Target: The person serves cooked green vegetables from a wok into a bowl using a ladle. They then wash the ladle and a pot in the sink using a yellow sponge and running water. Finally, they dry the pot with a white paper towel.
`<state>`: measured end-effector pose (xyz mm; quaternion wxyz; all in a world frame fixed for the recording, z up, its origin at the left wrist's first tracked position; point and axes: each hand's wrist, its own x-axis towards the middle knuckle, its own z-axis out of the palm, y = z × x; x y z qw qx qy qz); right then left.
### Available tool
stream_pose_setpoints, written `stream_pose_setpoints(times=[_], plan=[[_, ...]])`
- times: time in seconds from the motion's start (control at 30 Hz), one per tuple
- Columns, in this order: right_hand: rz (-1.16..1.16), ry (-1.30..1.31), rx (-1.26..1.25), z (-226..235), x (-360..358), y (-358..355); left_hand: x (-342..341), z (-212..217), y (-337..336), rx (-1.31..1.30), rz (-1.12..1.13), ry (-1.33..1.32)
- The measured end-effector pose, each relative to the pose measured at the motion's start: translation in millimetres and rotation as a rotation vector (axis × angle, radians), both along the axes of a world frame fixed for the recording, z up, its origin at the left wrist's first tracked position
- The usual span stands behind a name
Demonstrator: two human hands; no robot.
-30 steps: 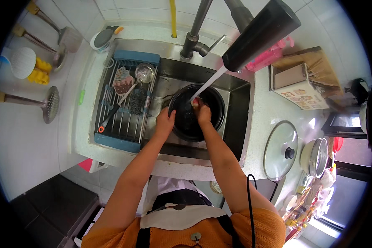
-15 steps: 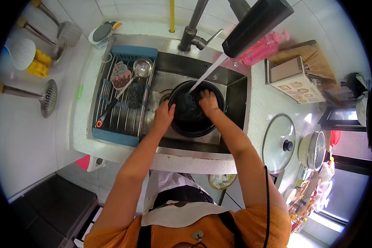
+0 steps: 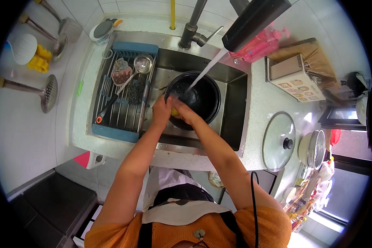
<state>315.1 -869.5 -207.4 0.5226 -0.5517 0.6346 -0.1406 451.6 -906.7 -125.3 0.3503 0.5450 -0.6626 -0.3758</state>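
Note:
A round black pot [image 3: 211,97] stands in the steel sink, its inside wet. My left hand [image 3: 161,110] is closed on its left rim. Against the inner wall on that same side, my right hand [image 3: 182,110] presses down, its fingertips blurred and close to my left hand. A small yellow piece, sponge-like [image 3: 175,112], shows under the right hand; most of it is covered. From the black spout [image 3: 256,22] of the faucet [image 3: 189,37], a stream of water [image 3: 206,70] falls into the pot.
A drying rack [image 3: 115,133] over the sink's left side carries a ladle [image 3: 143,64], a patterned pink piece [image 3: 122,74] and a dark scouring pad [image 3: 135,91]. A glass lid [image 3: 277,142] lies on the right counter. Pink bottles [image 3: 260,45] stand behind the sink.
My right hand has moved from the pot's right inside to its left wall, and the yellow piece now shows. The pot has shifted slightly and its dark inner bottom shows more plainly.

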Motion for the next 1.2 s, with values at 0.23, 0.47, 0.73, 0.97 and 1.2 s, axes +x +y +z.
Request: stream_pose_setpoints(times=[0.23, 0.47, 0.73, 0.97, 1.2], plan=[[0.595, 0.786, 0.166, 75.6, -36.3, 15.9, 9.9, 3.6, -0.6, -0.051, 0.019, -0.138], [0.57, 0.771, 0.086, 78.5, -42.1, 3.8, 7.3, -7.3, -8.3, -0.026, 0.06, -0.094], [-0.178, -0.393, -0.119, 82.9, 22.0, 17.9, 3.9, 3.5, -5.2, 0.059, 0.216, -0.057], [0.282, 0.406, -0.563, 123.9, -7.8, 63.4, 13.4, -3.5, -12.3, 0.019, 0.194, -0.115], [0.963, 1.21, -0.262, 145.2, -83.8, 27.7, 5.1, 2.1, -3.2, 0.076, -0.058, -0.056]])
